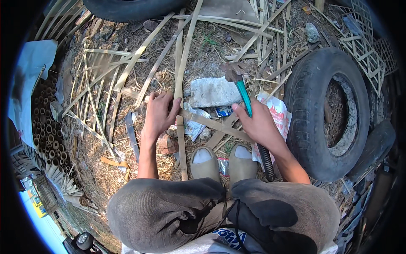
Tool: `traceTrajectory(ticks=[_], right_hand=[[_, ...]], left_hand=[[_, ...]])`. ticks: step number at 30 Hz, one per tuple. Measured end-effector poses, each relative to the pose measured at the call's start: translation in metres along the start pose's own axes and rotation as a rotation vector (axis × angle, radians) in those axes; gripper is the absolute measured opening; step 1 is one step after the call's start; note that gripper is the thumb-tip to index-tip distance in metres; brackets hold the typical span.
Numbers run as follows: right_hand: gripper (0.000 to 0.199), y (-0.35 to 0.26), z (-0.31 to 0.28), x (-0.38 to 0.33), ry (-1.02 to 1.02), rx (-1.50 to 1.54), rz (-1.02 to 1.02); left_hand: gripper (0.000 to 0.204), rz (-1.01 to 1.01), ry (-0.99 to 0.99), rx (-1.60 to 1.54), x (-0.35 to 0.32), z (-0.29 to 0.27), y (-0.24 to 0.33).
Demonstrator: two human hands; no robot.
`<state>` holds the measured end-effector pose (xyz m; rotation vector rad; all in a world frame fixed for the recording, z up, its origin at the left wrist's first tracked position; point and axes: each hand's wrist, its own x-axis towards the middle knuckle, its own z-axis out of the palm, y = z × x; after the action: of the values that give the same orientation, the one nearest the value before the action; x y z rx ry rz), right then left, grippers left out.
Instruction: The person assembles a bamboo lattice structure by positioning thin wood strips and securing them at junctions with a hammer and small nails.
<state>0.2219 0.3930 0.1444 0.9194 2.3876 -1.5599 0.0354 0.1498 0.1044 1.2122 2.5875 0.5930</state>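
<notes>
My right hand (261, 122) is closed around a hammer (243, 94) with a teal shaft, a black ribbed grip and a rusty head. The head points away from me, beside a pale stone block (214, 92). A flat bamboo strip (215, 125) slants from under my left hand (160, 111) toward my right hand. My left hand is closed on it where long upright strips (186, 55) cross, its thumb along the crossing. Whether my right hand also touches the slanting strip's end, I cannot tell.
Bamboo lattices (99, 84) lie at left and far right. An old tyre (327, 114) rests at my right, another tyre (131, 9) at the top. Stacked bamboo tubes (48, 127) stand at far left. A brick piece (167, 145) and wrappers (196, 122) lie near my sandals (205, 164).
</notes>
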Motion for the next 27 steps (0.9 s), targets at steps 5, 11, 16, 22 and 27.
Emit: traceTrajectory(ticks=[5,11,16,22,27], right_hand=[[0.039,-0.018,-0.017,0.042,-0.140,0.227,0.062],[0.047,-0.015,-0.037,0.191,-0.096,-0.067,0.042],[0.044,0.010,-0.052,0.299,0.343,-0.544,-0.302],[0.061,0.055,-0.073,0.375,0.386,-0.712,-0.261],[0.067,0.028,-0.084,0.371,0.178,-0.587,-0.150]], left_hand=[[0.031,-0.099,-0.173,-0.012,-0.007,0.040,-0.023],[0.039,-0.278,0.327,0.164,-0.037,0.054,-0.020],[0.050,-0.905,0.469,-0.117,-0.066,0.094,0.004],[0.031,-1.201,0.330,-1.302,-0.059,0.085,-0.004],[0.030,-1.140,0.387,-1.198,-0.069,0.090,-0.013]])
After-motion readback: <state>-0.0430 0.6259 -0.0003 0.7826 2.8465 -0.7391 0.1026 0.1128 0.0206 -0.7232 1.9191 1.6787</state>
